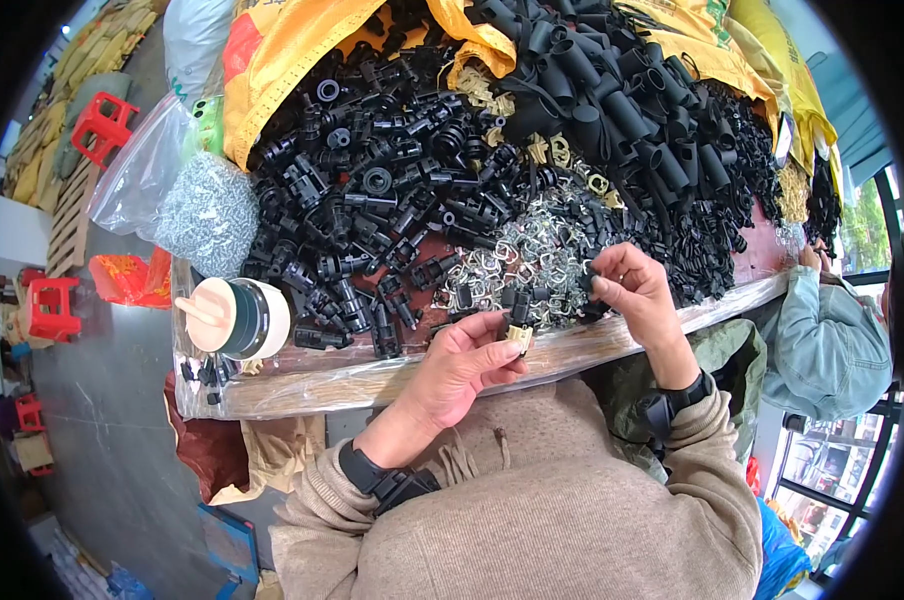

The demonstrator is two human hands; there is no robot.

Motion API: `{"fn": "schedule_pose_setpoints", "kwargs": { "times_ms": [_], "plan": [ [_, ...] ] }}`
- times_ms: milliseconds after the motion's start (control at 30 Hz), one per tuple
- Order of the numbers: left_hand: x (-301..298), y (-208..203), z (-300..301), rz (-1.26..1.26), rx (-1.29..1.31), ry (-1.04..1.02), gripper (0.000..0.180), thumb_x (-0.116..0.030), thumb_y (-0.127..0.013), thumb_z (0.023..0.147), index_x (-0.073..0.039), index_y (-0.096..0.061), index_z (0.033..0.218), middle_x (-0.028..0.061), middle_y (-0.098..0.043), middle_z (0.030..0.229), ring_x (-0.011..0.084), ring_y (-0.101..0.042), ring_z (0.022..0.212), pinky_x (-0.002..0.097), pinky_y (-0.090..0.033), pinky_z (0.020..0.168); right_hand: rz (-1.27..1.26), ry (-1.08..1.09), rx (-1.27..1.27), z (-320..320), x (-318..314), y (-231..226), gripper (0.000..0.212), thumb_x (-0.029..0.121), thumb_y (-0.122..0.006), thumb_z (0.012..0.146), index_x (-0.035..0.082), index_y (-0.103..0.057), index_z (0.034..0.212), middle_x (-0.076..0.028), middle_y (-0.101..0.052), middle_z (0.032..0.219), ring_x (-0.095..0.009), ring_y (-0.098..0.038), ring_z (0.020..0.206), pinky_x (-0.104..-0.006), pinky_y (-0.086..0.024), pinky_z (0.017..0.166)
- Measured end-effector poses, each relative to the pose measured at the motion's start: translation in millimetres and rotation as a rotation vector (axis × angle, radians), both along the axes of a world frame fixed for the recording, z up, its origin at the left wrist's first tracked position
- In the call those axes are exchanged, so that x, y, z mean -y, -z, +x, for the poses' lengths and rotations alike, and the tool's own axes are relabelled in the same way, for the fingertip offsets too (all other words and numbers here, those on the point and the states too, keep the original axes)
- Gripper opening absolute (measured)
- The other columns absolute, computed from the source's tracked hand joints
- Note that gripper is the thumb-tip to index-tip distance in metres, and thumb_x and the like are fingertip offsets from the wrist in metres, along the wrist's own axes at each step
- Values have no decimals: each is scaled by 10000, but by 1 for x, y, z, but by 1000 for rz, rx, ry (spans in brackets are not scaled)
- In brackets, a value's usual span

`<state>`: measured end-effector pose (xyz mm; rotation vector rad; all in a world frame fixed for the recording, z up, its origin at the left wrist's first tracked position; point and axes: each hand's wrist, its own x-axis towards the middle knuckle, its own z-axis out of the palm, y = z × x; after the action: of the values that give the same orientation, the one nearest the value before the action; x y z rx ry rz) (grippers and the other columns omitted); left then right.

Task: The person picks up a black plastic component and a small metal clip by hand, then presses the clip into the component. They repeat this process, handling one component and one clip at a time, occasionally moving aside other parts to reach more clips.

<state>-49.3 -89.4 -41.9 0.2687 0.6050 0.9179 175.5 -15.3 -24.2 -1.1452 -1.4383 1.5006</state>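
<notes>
My left hand (462, 362) is closed near the table's front edge. Between its thumb and fingers is a small black plastic fitting (518, 308) with a cream-coloured plastic piece (519, 337) at its lower end. To the right, my right hand (636, 292) is raised a little, thumb and fingertips pinched on a small black piece (589, 283) whose exact shape I cannot make out. Just beyond both hands lies a heap of small metal rings and clips (527, 245). A large pile of black plastic fittings (372, 200) spreads to the far left of it.
Black tubes (622, 110) spill from a yellow sack (707, 55) at the back. A clear bag of screws (207, 215) and a lidded cup (242, 318) stand at the left. Red stools (54, 310) are on the floor; another person's sleeve (827, 345) shows at the right.
</notes>
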Motion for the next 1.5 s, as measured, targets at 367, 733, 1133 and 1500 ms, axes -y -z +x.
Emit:
{"fn": "schedule_pose_setpoints", "kwargs": {
  "times_ms": [367,733,1133,1500],
  "plan": [
    [1,-1,16,13,-66,-45,282,-89,-585,791,-29,-530,1061,42,-597,930,127,-594,767,212,-497,646,79,-194,-39,-36,31,-9,142,77,-620,768,18,-534,866,19,-525,711,-43,-470,610,-181,-375,529],
    [-5,-3,29,59,-97,-4,242,-202,-507,858,-28,-533,1024,23,-590,855,99,-576,731,197,-471,656,802,-150,401,-32,29,-5,185,102,-675,672,43,-567,811,-42,-470,630,-187,-486,562,-270,-387,509],
    [-12,-3,30,170,-123,65,258,-242,-476,873,-19,-526,993,44,-572,798,86,-554,624,195,-466,531,1218,120,676,25,-24,-13,185,15,-629,660,33,-577,837,-74,-534,704,-196,-506,621,-285,-416,540],
    [-12,-12,44,115,-151,76,322,-218,-492,862,-14,-459,1109,103,-584,864,126,-577,652,205,-484,554,824,372,1340,120,-125,2,333,166,-617,731,18,-508,1008,-111,-546,900,-244,-556,764,-303,-440,661]
  ]
}}
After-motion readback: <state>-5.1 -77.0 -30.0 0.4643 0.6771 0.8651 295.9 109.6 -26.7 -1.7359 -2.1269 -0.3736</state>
